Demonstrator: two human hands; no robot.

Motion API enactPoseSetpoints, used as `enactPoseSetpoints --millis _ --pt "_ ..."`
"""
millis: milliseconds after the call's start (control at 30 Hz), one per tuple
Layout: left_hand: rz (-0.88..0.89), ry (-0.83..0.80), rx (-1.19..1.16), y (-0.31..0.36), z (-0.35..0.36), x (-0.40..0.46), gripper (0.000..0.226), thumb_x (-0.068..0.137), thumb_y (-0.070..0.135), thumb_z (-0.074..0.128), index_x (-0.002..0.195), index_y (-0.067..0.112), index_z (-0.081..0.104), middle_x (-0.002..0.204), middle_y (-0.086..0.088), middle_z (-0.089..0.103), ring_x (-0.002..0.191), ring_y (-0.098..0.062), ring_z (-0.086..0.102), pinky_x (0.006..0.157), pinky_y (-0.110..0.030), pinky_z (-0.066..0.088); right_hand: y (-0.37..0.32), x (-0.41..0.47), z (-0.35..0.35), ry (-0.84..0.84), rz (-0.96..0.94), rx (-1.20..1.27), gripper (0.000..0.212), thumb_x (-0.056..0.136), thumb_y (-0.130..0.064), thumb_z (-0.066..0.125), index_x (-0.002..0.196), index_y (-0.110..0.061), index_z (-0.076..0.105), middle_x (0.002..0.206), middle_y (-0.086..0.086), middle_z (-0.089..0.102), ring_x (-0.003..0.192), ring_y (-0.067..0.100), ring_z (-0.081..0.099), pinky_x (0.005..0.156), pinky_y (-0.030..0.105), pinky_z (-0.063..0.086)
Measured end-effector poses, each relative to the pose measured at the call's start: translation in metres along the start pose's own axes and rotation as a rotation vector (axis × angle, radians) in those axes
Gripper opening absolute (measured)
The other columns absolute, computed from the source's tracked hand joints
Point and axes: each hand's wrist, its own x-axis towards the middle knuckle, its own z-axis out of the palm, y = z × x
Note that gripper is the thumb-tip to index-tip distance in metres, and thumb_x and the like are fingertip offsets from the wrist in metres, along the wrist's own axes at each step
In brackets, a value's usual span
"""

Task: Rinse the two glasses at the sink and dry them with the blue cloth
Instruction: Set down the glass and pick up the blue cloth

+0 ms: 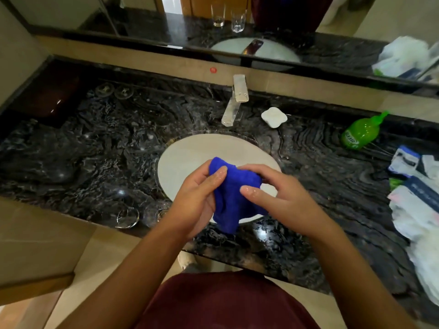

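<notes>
Crumpled bright-blue microfibre cloth [234,193] bunched above the white oval sink basin [187,162]; left hand [199,198] and right hand [278,193] both grip it, fingers curled.

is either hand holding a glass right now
No, both the left hand and right hand grip only the blue cloth over the sink; two glasses sit on the counter.

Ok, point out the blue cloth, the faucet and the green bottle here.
blue cloth [234,186]: head view, middle of the bunched fabric between the hands.
faucet [231,110]: head view, on the spout.
green bottle [358,133]: head view, on its body.
</notes>
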Motion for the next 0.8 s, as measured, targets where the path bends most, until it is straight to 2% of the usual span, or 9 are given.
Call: enactPoseSetpoints --millis 133,200,267,367,467,567,633,700,800 --pt "0.039 0.054 0.047 0.002 -0.006 -0.002 0.026 0.099 0.025 0.058 0.116 0.009 0.071 0.124 -0.016 0.071 0.114 -0.029 0.066 0.102 -0.045 0.051 -0.001 0.003 -0.008 0.122 0.004 0.036 0.033 0.083 -0.055 0.073 0.105 -0.032 0.069 0.101 -0.017 0.075 0.095 0.007 0.07 0.085 0.018 0.052" --pt "0.064 0.048 0.105 0.006 -0.007 -0.003 0.026 0.1 0.027 0.061 0.119 0.016 0.075 0.133 -0.016 0.07 0.124 -0.029 0.065 0.106 -0.043 0.052 0.0 0.003 -0.012 0.127 -0.04 0.015 0.027 0.085 -0.052 0.071 0.095 -0.027 0.068 0.091 -0.015 0.073 0.084 0.006 0.067 0.079 0.016 0.05" --pt "0.131 0.075 0.265 0.009 -0.005 -0.005 0.024 0.1 0.03 0.064 0.115 0.018 0.078 0.125 -0.012 0.074 0.12 -0.029 0.068 0.103 -0.039 0.055 0.001 0.003 -0.013 0.142 -0.108 -0.036 0.024 0.09 -0.048 0.068 0.088 -0.024 0.067 0.087 -0.012 0.07 0.083 0.01 0.065 0.078 0.016 0.048" --pt "0.246 0.134 0.461 0.01 -0.006 -0.007 0.024 0.097 0.036 0.062 0.106 0.022 0.08 0.102 -0.007 0.079 0.098 -0.022 0.072 0.089 -0.031 0.056 0.002 0.004 -0.019 0.166 -0.193 -0.065 0.021 0.098 -0.036 0.064 0.09 -0.019 0.071 0.089 -0.007 0.07 0.088 0.016 0.065 0.082 0.025 0.049" --pt "0.232 0.143 0.384 0.012 -0.007 -0.011 0.025 0.095 0.041 0.062 0.103 0.027 0.08 0.099 -0.004 0.075 0.096 -0.022 0.063 0.086 -0.035 0.049 0.003 0.006 -0.017 0.292 -0.235 -0.196 0.014 0.1 -0.029 0.063 0.099 -0.021 0.074 0.098 -0.011 0.072 0.097 0.012 0.067 0.088 0.029 0.05" --pt "0.173 0.088 0.176 0.014 -0.006 -0.013 0.019 0.098 0.039 0.064 0.107 0.03 0.078 0.109 0.001 0.075 0.106 -0.017 0.065 0.094 -0.034 0.053 0.002 0.007 -0.007 0.455 -0.029 -0.172 0.023 0.096 -0.052 0.06 0.094 -0.03 0.067 0.089 -0.018 0.07 0.085 0.003 0.066 0.077 0.018 0.048" --pt "0.169 0.076 0.068 0.016 -0.006 -0.014 0.018 0.097 0.04 0.065 0.107 0.03 0.078 0.112 0.002 0.077 0.108 -0.013 0.068 0.096 -0.029 0.055 0.006 0.01 -0.002 0.352 0.225 -0.055 0.054 0.089 -0.074 0.046 0.088 -0.026 0.07 0.086 -0.013 0.074 0.079 0.006 0.067 0.079 0.026 0.052" --pt "0.17 0.067 0.01 0.016 -0.006 -0.016 0.016 0.097 0.039 0.068 0.106 0.029 0.077 0.113 0.0 0.076 0.109 -0.013 0.069 0.097 -0.03 0.056 0.009 0.009 0.003 0.114 0.378 0.159 0.071 0.088 -0.08 0.036 0.095 -0.024 0.079 0.094 -0.008 0.08 0.09 0.011 0.074 0.093 0.037 0.056" --pt "0.157 0.08 0.052 0.011 -0.01 -0.019 0.016 0.101 0.034 0.061 0.103 0.028 0.075 0.109 -0.001 0.074 0.106 -0.016 0.065 0.1 -0.035 0.051 0.005 0.008 0.012 0.033 0.31 0.269 0.067 0.089 -0.074 0.049 0.103 -0.015 0.079 0.097 0.004 0.081 0.099 0.013 0.075 0.099 0.043 0.056"
